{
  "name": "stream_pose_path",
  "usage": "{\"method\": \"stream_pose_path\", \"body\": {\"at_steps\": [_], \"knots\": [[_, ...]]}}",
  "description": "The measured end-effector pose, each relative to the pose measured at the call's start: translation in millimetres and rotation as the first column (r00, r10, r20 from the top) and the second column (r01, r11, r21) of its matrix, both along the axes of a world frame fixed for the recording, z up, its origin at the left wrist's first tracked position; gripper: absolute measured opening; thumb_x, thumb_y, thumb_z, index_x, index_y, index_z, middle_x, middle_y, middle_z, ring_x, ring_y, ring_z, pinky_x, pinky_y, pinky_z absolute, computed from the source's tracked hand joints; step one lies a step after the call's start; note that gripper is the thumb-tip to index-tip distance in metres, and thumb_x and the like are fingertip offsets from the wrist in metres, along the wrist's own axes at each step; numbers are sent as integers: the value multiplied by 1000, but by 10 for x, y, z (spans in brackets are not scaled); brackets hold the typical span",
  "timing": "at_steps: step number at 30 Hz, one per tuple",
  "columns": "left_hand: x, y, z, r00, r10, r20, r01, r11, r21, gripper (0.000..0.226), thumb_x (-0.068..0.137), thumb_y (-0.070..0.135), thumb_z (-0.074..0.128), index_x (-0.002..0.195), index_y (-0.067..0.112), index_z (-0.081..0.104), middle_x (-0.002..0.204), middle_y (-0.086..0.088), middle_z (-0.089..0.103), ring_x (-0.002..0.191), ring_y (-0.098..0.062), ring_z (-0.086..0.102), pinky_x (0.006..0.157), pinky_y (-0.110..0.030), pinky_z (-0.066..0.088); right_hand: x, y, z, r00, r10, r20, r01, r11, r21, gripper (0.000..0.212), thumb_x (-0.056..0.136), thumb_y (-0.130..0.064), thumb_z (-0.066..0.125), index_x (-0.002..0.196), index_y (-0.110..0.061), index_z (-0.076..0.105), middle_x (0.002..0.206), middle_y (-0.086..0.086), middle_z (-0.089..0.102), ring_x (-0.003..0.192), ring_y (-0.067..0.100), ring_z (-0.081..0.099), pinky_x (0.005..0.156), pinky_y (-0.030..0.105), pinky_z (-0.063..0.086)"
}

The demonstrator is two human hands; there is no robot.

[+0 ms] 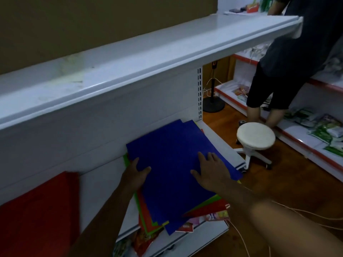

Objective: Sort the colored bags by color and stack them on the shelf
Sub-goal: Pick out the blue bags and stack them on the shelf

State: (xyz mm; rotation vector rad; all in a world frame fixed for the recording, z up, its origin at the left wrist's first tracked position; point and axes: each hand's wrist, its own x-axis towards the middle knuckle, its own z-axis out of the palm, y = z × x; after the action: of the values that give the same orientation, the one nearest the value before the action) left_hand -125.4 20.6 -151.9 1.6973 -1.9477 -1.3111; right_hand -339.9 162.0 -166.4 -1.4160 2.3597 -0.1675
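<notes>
On the white shelf [219, 138] before you lies a mixed pile topped by blue bags [172, 164]. Your right hand [211, 171] presses flat on them, fingers straight; your left hand [135, 173] seemingly grips their left edge, thumb on top.

Small retail shop, dim light. White metal gondola shelving [130, 58] with slotted upright [199, 93] fills the left; red-edged white shelves [297, 143] along the right wall carry packaged goods in green and printed packets [323, 130]. Wooden plank floor [278, 182], white round-seat stool [255, 135], another person [289, 58] standing at the far shelves.
</notes>
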Motion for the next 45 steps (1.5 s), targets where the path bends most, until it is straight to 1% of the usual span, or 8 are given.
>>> {"method": "stream_pose_path", "body": {"at_steps": [4,9,12,19,24,29,35,45], "knots": [[101,-53,-27,987,125,-98,-128,991,-31,76,88,26,68,151,24,26,154,-5,31,136,-25,36,108,-38,37,92,-38,60,998,9,56,-1,988,-153,69,98,-53,41,151,-14,21,149,9,38,138,30,32,113,43,34],[267,-96,2,910,266,-320,-267,963,40,93,75,9,80,149,26,26,140,5,45,118,-19,52,102,-43,45,134,-113,73,979,-15,205,60,975,-212,63,98,-39,52,150,-17,25,151,7,31,139,28,29,109,42,39],[277,-107,97,811,426,-401,-368,904,216,61,73,2,78,126,16,51,123,-6,59,102,-24,60,86,-39,53,146,-155,55,969,-12,247,64,977,-203,68,95,-31,59,151,-17,23,154,6,25,142,27,26,110,42,38],[337,-66,311,788,374,-489,-156,890,429,30,84,-2,66,112,9,66,110,-14,69,101,-33,64,78,-41,55,182,-180,73,978,-23,208,72,970,-233,77,92,-38,62,152,-15,21,154,6,27,143,29,21,115,40,29],[581,-55,463,698,380,-607,-136,903,408,34,84,-3,64,115,12,66,107,-9,72,100,-27,66,75,-36,56,359,-237,264,879,16,476,179,915,-361,83,90,-39,64,153,-18,15,155,3,31,141,25,30,112,39,33],[1128,-56,648,692,409,-596,-239,908,345,36,83,-4,64,117,10,64,114,-13,68,103,-30,65,77,-39,57,855,-397,501,838,157,522,136,867,-480,70,94,-13,59,152,-24,21,148,-1,42,130,22,47,104,36,44],[2318,44,861,756,422,-501,-414,900,132,34,90,35,65,120,25,56,114,0,63,102,-19,63,88,-33,51,1925,-584,669,842,317,436,-30,835,-549,52,95,-5,54,142,-25,43,145,0,43,123,21,50,98,27,44],[4801,488,1306,773,432,-463,-585,768,-260,43,90,6,63,131,10,50,122,-4,61,105,-21,62,92,-41,54,4467,-618,877,791,461,402,-173,799,-576,52,90,-3,54,140,-13,49,144,5,44,114,20,54,88,17,39]]}}
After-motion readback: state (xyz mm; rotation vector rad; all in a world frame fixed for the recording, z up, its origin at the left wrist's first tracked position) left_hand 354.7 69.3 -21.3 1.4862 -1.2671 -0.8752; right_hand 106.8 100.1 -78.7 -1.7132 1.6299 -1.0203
